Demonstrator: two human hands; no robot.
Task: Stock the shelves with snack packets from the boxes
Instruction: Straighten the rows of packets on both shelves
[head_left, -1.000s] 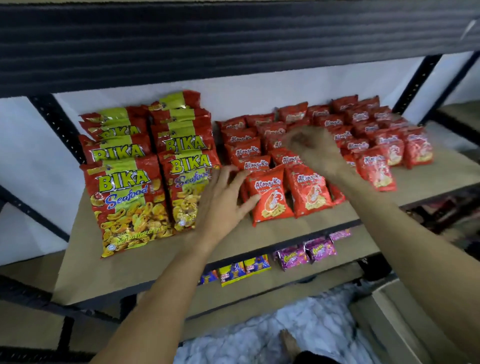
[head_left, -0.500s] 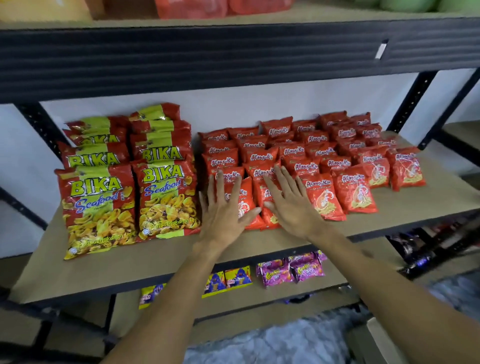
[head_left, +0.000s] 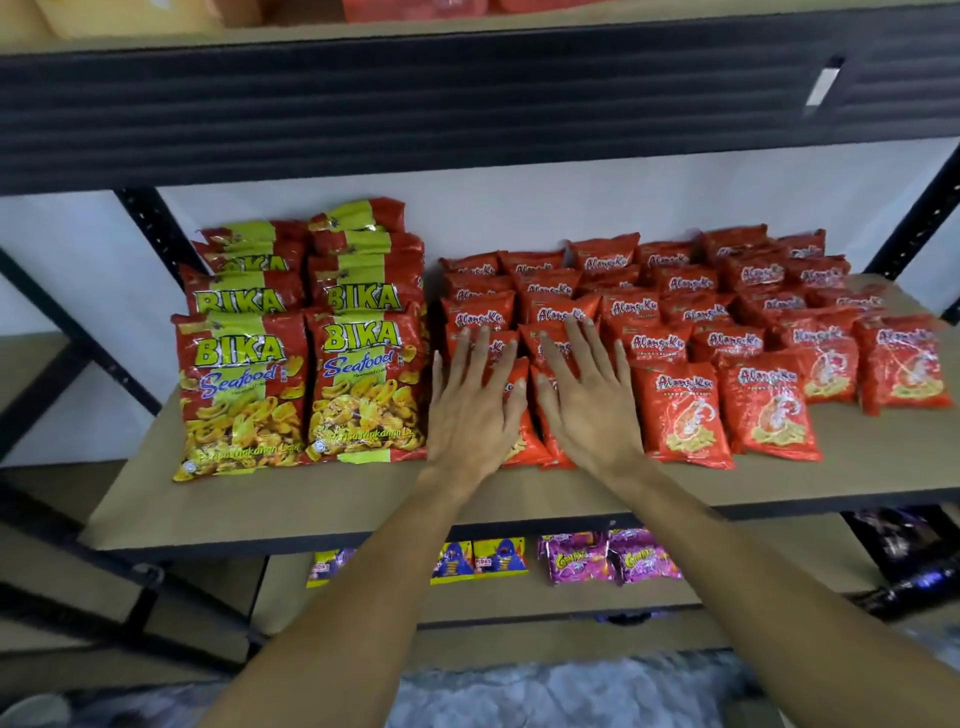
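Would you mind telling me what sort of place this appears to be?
Probably a small shop or its stockroom: a slotted metal rack with board shelves, rows of Bika Seafood packets beside red snack packets that the left hand and right hand touch, and purple packets on the shelf below.

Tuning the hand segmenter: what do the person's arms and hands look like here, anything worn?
Nothing worn that shows. The left hand and right hand are bare: no gloves, rings, watch or bands. The left forearm and right forearm are bare too, no sleeve in view up to the frame's edge.
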